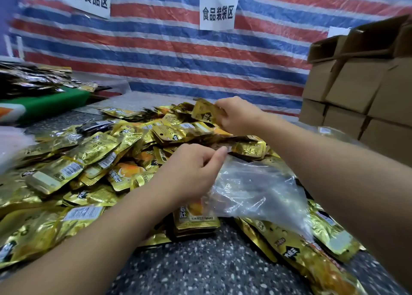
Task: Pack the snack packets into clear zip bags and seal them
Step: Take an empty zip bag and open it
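My left hand (191, 172) sits just below the centre of the view, its fingers curled and pinching the top edge of a clear zip bag (256, 190). The bag trails away from that hand toward four o'clock, crumpled and limp, lying over gold packets and touching the table. I cannot tell whether anything is inside it; the plastic is too creased and glary.

My right hand (236, 116) is up at one o'clock from the left one, well apart from it, fingers closed round a gold packet (206, 113). The packet sticks out of my grip toward nine o'clock, tilted, lifted just clear of the heap.

The heap of packets (93, 161) spreads from the centre out to nine and seven o'clock, gold foil with white barcode labels, lying flat and overlapping every which way. More of them run under the bag and out toward five o'clock. One packet with an orange picture (196, 219) lies just beneath my left wrist, at six o'clock from the hand.

The speckled table (200, 265) shows bare at six o'clock, between my forearms.

At eleven o'clock lies a pile of dark packets (29, 80) on a green surface (51, 102). Cardboard boxes (356, 89) are stacked at two o'clock. Behind everything hangs a red, white and blue striped tarp (178, 53) with two white paper signs (217, 12) at twelve and eleven o'clock.
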The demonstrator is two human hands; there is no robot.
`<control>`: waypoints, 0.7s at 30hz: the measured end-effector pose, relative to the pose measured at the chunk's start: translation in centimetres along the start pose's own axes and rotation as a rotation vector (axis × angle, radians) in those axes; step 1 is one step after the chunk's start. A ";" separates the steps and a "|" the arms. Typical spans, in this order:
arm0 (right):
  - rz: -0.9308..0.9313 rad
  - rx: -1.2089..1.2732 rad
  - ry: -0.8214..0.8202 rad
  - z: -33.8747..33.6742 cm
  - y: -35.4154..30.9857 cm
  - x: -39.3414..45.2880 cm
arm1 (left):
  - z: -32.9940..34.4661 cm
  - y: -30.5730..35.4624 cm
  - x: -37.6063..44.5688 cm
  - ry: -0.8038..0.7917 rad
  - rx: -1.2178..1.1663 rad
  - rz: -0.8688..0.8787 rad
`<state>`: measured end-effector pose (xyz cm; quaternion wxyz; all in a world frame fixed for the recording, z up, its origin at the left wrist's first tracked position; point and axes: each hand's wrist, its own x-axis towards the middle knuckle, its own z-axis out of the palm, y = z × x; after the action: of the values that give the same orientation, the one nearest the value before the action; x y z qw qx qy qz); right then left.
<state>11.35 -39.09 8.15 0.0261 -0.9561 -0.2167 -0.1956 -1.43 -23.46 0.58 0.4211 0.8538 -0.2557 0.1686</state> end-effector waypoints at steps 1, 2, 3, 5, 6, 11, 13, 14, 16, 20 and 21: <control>0.065 0.150 0.059 -0.5 0.0 -0.8 | 0.0 -0.1 0.0 0.013 0.002 -0.005; 0.138 0.303 0.117 -0.9 0.0 -1.7 | 0.0 -0.1 -0.1 0.017 0.001 -0.007; 0.220 0.476 0.172 -1.5 0.0 -2.8 | -0.1 -0.1 -0.2 0.010 -0.008 -0.005; 0.381 0.934 0.263 -2.5 0.2 -5.4 | -0.1 -0.1 -0.2 -0.018 -0.021 0.000; 0.430 1.183 0.304 -3.2 0.3 -6.8 | -0.2 -0.1 -0.2 -0.029 -0.023 0.000; 0.489 1.887 0.351 -5.5 0.7 -13.7 | -0.3 0.4 -0.3 -0.070 0.003 0.015; 0.463 1.955 0.336 -5.2 0.6 -15.6 | -0.3 0.6 -0.4 -0.081 0.033 0.037; 0.452 1.960 0.325 -5.0 0.7 -16.2 | -0.3 0.7 -0.4 -0.087 0.045 0.048; 0.398 1.910 0.295 -4.8 0.7 -16.8 | -0.2 0.8 -0.4 -0.098 0.057 0.070; 0.236 1.642 0.287 -5.0 1.0 -17.6 | -0.1 1.1 -0.5 -0.114 0.052 0.073; 0.194 1.566 0.270 -5.0 1.0 -17.8 | -0.1 1.2 -0.5 -0.112 0.049 0.071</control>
<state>-4.80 -47.91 5.93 0.7325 -0.6429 -0.2017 -0.0974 -2.58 -23.86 1.13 0.3790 0.8622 -0.3048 0.1417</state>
